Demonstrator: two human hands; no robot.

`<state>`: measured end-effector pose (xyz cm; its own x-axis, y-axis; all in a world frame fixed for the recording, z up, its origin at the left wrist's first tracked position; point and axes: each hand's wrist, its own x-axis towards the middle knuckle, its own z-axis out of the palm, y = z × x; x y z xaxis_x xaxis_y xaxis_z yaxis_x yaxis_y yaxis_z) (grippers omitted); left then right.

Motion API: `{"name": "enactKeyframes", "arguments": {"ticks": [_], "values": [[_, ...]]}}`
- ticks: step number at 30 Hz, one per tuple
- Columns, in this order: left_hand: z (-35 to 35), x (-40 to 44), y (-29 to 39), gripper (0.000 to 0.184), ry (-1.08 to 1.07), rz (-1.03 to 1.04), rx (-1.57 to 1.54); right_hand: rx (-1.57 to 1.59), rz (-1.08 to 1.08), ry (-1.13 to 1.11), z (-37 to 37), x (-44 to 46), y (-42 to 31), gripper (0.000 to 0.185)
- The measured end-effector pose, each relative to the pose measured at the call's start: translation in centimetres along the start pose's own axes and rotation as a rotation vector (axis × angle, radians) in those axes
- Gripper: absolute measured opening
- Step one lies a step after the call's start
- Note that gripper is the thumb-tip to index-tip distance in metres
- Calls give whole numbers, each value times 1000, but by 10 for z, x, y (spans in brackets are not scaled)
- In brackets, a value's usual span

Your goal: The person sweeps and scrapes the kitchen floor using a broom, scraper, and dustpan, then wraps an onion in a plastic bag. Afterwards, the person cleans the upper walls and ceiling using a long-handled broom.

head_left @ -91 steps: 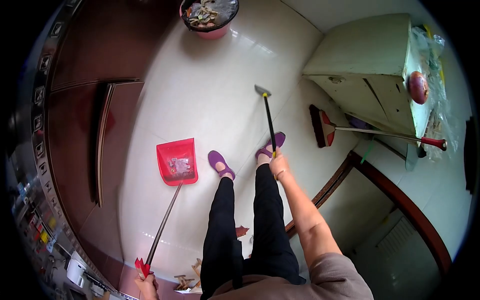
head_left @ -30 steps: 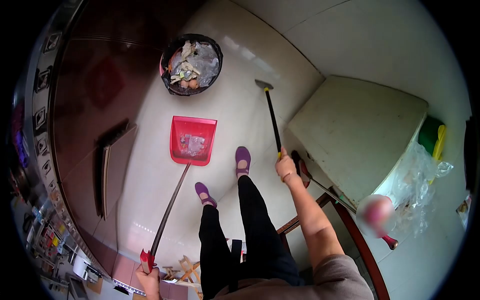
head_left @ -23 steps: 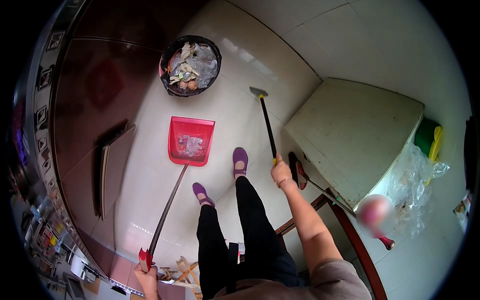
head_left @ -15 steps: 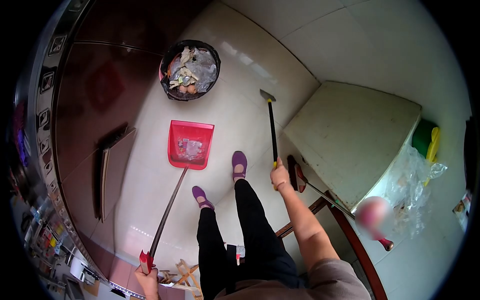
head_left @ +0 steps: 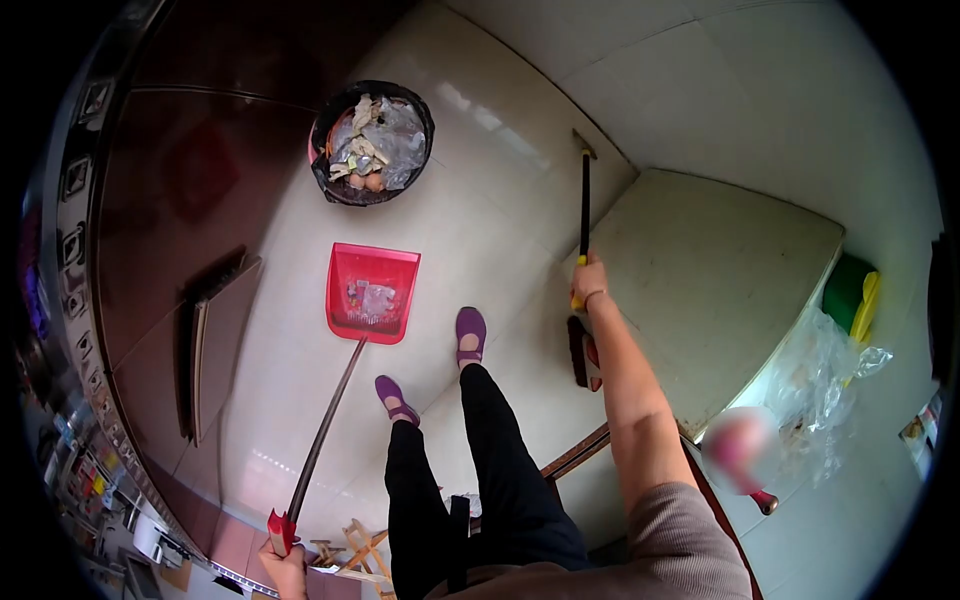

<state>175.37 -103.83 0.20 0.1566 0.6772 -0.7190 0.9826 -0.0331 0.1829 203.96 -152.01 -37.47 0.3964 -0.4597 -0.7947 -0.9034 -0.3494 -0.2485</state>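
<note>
My left hand [head_left: 284, 570] is closed round the red top end of a long-handled dustpan's pole. The red dustpan [head_left: 392, 268] lies on the floor in front of my feet, with clear plastic scraps and small bits in it. My right hand [head_left: 591, 281] grips the yellow end of a scraper [head_left: 586, 205] with a black shaft. The scraper's flat head is near the foot of the wall, close to the corner. Beside my right forearm, a dark-bristled broom head [head_left: 578, 352] stands by the pale box, with its handle mostly hidden by my arm.
A bin [head_left: 321, 165] with a black liner and rubbish stands beyond the dustpan. On the right is a large pale box [head_left: 730, 270], with clear plastic bags [head_left: 825, 380] behind it. Flat boards [head_left: 225, 340] lean against the dark cabinet on the left.
My right hand has moved forward and slightly right, taking the scraper head from the open floor toward the wall corner. My left hand and the dustpan have barely shifted.
</note>
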Motion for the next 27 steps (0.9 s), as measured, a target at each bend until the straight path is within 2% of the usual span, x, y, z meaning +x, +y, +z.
{"name": "enactKeyframes", "arguments": {"ticks": [3,5,9,12,14,18,20,22,24,27], "values": [[0,2,-2,9,-7,-12,5,-58,12,-3,3,-7,13,61],[-1,4,2,10,-17,15,29,24,-59,-29,-2,5,10,53],[-3,6,-3,10,-5,-4,25,-41,29,-30,-23,25,-47,58],[-4,10,-11,9,-20,-19,17,-21,-3,-34,-18,17,-38,56],[-9,15,-37,9,3,131,72,-135,-44,-79,-4,-1,-16,55],[-9,13,-34,9,24,161,95,-263,-86,-47,16,-43,-17,56],[-8,10,-17,19,-4,-23,75,-247,-141,-68,23,-33,-30,55],[-9,13,-18,18,7,-22,69,-262,-169,-111,23,12,-49,55],[-11,12,-30,18,13,-30,57,-242,-206,-48,16,1,-95,50],[-8,19,-39,10,56,152,65,-291,-200,-63,25,-10,-88,53]]}}
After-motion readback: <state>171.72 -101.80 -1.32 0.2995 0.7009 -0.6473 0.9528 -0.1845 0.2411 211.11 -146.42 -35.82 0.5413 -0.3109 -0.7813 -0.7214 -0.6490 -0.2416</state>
